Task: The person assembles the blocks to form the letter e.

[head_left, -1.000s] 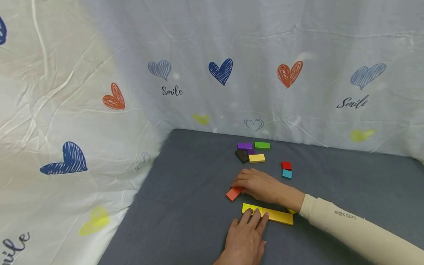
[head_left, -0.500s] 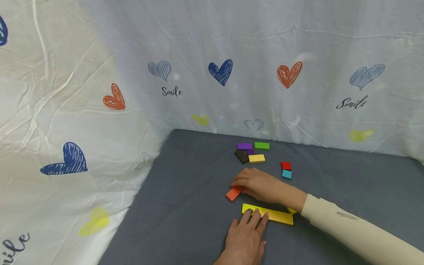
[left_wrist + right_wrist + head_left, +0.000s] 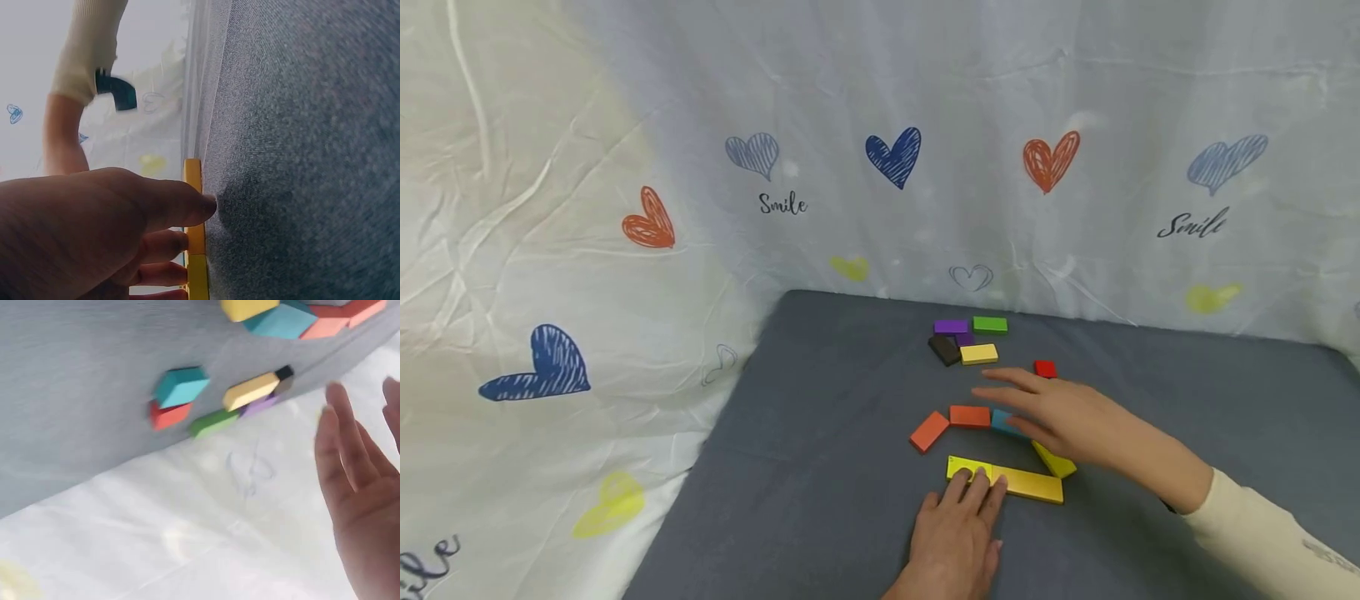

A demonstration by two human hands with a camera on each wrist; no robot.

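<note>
My left hand (image 3: 953,533) rests its fingertips on a straight row made of a bright yellow block (image 3: 961,464) and a golden block (image 3: 1030,484) laid end to end. In the left wrist view its thumb lies along the golden block (image 3: 195,239). My right hand (image 3: 1078,417), fingers extended and holding nothing, hovers over the right side of a curve of blocks. That curve has one orange block (image 3: 929,432), a second orange block (image 3: 970,417), a blue block (image 3: 1003,421) partly behind my fingers, and a slanted yellow block (image 3: 1057,462) reaching the row's right end.
Farther back lie purple (image 3: 951,326), green (image 3: 990,325), black (image 3: 944,350) and pale yellow (image 3: 979,354) blocks. A red block (image 3: 1045,367) sits nearer, touching a teal block (image 3: 181,386) that my right hand hides in the head view. A printed curtain (image 3: 820,225) borders the grey table (image 3: 820,400).
My right hand has let go at the orange blocks and moved right, its fingers straightening. This uncovers the second orange block and the blue block. My left hand stays on the row.
</note>
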